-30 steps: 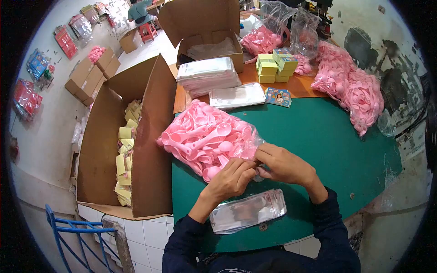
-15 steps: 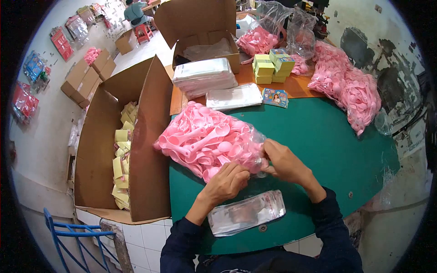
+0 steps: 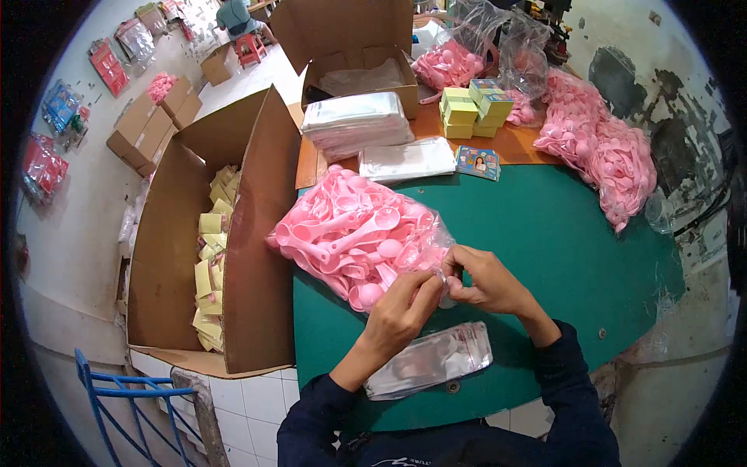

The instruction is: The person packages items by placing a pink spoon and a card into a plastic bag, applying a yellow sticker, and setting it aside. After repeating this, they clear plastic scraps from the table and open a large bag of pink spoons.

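Observation:
A clear plastic bag full of pink spoons (image 3: 350, 233) lies on the green table (image 3: 537, 233). At its right end, my left hand (image 3: 401, 315) pinches the plastic with thumb and fingers. My right hand (image 3: 482, 280) pinches the bag's edge just beside it, the fingertips of both hands nearly touching. Between my forearms lies a flat stack of clear plastic sleeves (image 3: 430, 360).
A tall cardboard box (image 3: 261, 257) with yellow-card packets (image 3: 208, 272) stands at the left. Behind are sleeve stacks (image 3: 358, 124), yellow card blocks (image 3: 475, 109), a printed card (image 3: 477, 163) and more pink spoon bags (image 3: 595, 148). A seated person (image 3: 233, 17) is far back.
My left hand has moved up and right from the bag's lower side to the plastic beside my right hand, and now pinches there. The whole view has shifted slightly.

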Demonstrator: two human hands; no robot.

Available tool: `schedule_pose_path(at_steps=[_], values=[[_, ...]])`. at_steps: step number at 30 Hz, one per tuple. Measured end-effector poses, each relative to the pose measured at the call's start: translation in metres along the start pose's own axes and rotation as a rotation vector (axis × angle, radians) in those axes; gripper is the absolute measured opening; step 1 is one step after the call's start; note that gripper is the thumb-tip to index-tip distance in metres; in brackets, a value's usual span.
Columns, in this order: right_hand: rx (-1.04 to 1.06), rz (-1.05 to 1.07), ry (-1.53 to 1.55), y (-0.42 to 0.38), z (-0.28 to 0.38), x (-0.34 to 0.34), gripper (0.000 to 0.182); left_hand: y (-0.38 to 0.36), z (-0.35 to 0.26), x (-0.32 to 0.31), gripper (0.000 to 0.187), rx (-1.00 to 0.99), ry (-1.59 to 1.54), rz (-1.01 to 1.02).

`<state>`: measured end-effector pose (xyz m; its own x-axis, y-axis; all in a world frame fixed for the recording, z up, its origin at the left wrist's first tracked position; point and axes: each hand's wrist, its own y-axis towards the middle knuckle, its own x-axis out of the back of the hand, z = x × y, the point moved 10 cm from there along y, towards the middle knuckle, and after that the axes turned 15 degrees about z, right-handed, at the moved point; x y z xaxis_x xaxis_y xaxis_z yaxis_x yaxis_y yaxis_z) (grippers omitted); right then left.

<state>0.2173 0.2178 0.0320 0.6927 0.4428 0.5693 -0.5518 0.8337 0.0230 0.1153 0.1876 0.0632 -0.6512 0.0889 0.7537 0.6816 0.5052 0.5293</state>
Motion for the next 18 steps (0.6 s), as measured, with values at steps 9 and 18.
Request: schedule_pose_path(at_steps=[9,18], values=[[0.033,-0.045,-0.045,-0.001,0.008,0.002,0.018,-0.001,0.001,-0.007,0.032,-0.024,0.053,-0.019],[0.124,-0.103,-0.682,-0.007,0.044,-0.007,0.026,-0.005,0.002,-0.015,0.033,-0.146,0.162,0.01]])
